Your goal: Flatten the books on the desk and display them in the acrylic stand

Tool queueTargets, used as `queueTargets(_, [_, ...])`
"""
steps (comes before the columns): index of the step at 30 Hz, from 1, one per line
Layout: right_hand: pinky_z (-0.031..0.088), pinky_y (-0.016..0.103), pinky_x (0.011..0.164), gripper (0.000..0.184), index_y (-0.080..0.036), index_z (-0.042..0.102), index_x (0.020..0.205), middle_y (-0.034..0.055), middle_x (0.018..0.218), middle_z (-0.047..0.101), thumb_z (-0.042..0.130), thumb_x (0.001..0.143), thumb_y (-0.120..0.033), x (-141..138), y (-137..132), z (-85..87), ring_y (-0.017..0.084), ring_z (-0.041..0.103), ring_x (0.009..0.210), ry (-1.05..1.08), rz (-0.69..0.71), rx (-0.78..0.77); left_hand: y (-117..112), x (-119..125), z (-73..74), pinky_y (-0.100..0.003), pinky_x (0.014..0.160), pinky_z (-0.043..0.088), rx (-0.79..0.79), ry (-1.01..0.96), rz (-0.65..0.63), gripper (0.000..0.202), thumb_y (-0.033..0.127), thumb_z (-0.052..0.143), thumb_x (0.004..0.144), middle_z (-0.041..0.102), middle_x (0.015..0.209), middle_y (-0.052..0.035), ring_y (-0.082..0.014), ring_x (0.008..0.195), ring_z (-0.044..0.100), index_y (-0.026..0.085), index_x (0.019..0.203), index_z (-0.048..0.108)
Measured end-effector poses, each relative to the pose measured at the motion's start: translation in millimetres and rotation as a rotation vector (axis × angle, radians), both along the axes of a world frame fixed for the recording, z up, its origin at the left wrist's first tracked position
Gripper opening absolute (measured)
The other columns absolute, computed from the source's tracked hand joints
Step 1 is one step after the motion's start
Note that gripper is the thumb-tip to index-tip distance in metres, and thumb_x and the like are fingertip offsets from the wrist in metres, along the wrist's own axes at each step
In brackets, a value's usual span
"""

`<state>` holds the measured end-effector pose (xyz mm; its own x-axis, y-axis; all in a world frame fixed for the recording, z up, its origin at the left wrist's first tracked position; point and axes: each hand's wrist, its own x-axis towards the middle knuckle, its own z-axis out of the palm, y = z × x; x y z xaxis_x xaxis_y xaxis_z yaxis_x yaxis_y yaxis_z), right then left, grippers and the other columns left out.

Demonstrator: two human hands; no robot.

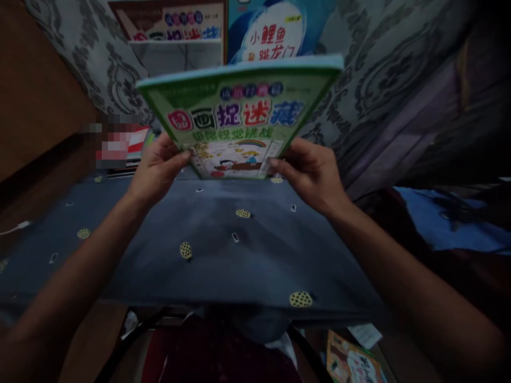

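we hold the green book [243, 119] in both hands, our left hand [157, 165] gripping its lower left side and our right hand [313, 170] gripping its lower right. the book is tilted over the far part of the dark cloth [207, 213], cover toward us. beyond it we see a brown book [179, 18] beside a blue book [271, 32]. a stack [138, 141], partly blurred out, lies left of the green book; a white cable [16, 229] lies farther left. below the cloth's near edge, at right, is an orange book [351, 361].
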<state>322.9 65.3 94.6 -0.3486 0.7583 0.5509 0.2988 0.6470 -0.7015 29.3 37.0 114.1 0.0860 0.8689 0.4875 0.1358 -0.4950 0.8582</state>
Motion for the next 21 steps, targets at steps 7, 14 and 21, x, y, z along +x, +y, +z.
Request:
queueTargets(7, [0.057,0.050,0.100,0.025,-0.023,0.076,0.107,0.0076,0.116,0.078,0.055,0.095,-0.019,8.0,-8.0,-87.7,0.025,0.072,0.114,-0.257,0.144,0.094,-37.1,-19.0,-67.6,-0.050,0.112,0.047,-0.103,0.561,-0.237,0.027,0.035,0.070,0.087,0.071,0.131,-0.0111,-0.0317,0.131,0.061,0.024,0.112,0.073])
queueTargets(14, [0.054,0.052,0.106,0.033,-0.019,0.074,0.116,0.0131,0.127,0.074,0.051,0.094,-0.010,13.5,-16.3,-101.1,0.025,0.066,0.126,-0.436,0.261,0.130,-58.4,-18.6,-102.9,-0.057,0.122,0.033,0.030,0.782,-0.269,0.044,0.012,0.054,0.092,0.062,0.145,-0.0096,-0.0281,0.142,0.052,0.027,0.132,0.064])
queueTargets(21, [0.045,0.059,0.114,0.043,-0.021,0.073,0.119,0.0098,0.130,0.072,0.051,0.086,-0.004,3.7,-21.6,-79.4,0.026,0.066,0.125,-0.671,0.232,0.118,-63.8,-25.9,-83.9,-0.059,0.126,0.021,-0.062,1.007,-0.374,0.070,0.007,0.055,0.088,0.040,0.164,-0.0049,-0.0278,0.152,0.037,0.034,0.152,0.044])
